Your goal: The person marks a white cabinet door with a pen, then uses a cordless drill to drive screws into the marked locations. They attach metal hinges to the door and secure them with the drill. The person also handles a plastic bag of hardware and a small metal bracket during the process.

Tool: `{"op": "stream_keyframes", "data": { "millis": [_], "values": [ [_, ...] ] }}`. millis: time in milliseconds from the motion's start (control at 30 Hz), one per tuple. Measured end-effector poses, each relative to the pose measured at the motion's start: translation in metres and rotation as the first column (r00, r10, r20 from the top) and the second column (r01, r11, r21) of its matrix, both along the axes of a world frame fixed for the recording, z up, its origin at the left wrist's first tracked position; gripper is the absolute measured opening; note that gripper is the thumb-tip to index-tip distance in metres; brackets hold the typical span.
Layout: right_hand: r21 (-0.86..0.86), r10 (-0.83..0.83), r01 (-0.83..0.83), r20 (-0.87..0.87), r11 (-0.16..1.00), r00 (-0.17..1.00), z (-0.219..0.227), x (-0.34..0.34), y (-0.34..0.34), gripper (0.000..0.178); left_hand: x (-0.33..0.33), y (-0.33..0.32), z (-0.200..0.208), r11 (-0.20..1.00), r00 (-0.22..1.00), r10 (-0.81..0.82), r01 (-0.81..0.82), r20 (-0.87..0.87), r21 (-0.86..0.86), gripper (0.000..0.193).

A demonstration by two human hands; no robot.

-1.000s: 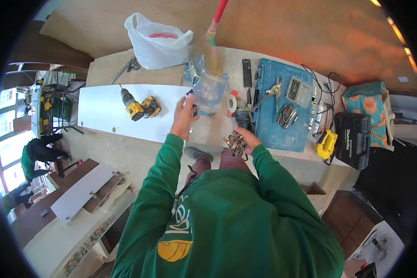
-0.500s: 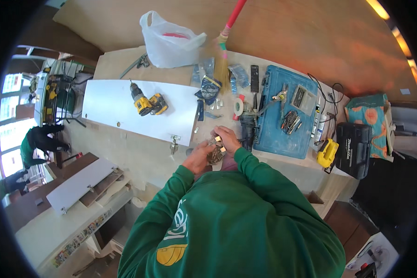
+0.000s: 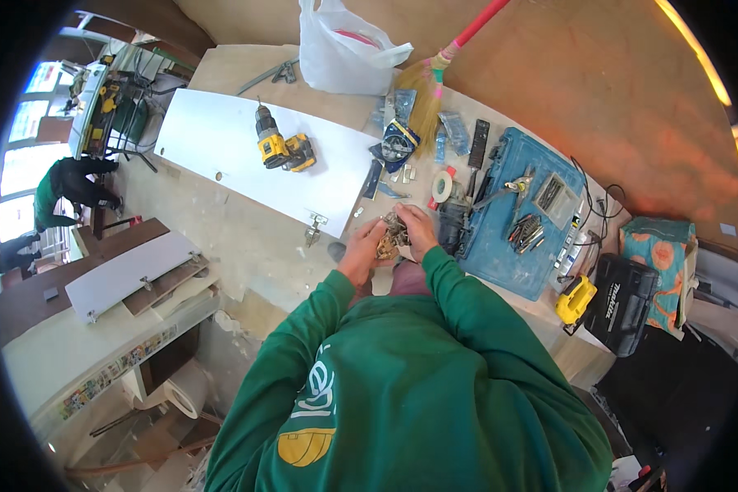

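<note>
Close to my body, at the front edge of the bench, my left hand (image 3: 361, 251) and my right hand (image 3: 419, 230) are curled around a clump of small brownish metal pieces (image 3: 394, 236). Their exact kind is too small to tell. Fingers of both hands touch the clump from either side. Left of my hands, a metal cabinet hinge (image 3: 314, 230) sits at the near corner of a white panel (image 3: 221, 139). A yellow and black cordless drill (image 3: 279, 148) lies on that panel. Beyond my hands are a roll of tape (image 3: 442, 186) and several small metal plates (image 3: 403, 174).
On the right lies a blue tool case (image 3: 500, 254) with pliers (image 3: 517, 187) and loose bits (image 3: 526, 235) on it. A broom (image 3: 426, 102) and a white plastic bag (image 3: 344, 53) stand at the back. Another person (image 3: 70, 193) bends over at far left.
The view has turned and shifted, so the bench appears tilted. My hands have moved slightly apart around the clump. The bright squarish pieces seen between my fingers earlier no longer show.
</note>
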State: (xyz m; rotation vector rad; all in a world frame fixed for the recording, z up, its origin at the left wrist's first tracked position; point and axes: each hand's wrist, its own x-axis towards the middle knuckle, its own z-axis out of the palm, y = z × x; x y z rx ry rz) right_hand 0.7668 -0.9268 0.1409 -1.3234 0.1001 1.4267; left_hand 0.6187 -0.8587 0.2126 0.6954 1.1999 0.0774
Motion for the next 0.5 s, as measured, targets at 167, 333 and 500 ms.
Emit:
{"op": "stream_keyframes", "data": {
  "millis": [167, 333, 500],
  "values": [
    [0.107, -0.124, 0.112, 0.109, 0.988, 0.986, -0.017, 0.020, -0.004, 0.032, 0.029, 0.009, 0.004, 0.994, 0.995, -0.103, 0.103, 0.006, 0.028, 0.045],
    [0.162, -0.149, 0.131, 0.106, 0.978, 0.983, -0.011, 0.026, -0.006, 0.031, 0.051, 0.008, 0.012, 0.988, 0.997, -0.010, 0.021, -0.077, 0.153, 0.040],
    [0.123, -0.233, 0.271, -0.255, 0.955, 0.938, 0.008, 0.024, -0.007, 0.027, 0.051, 0.008, 0.007, 0.953, 0.989, 0.117, -0.088, -0.085, 0.291, 0.033]
  ]
}}
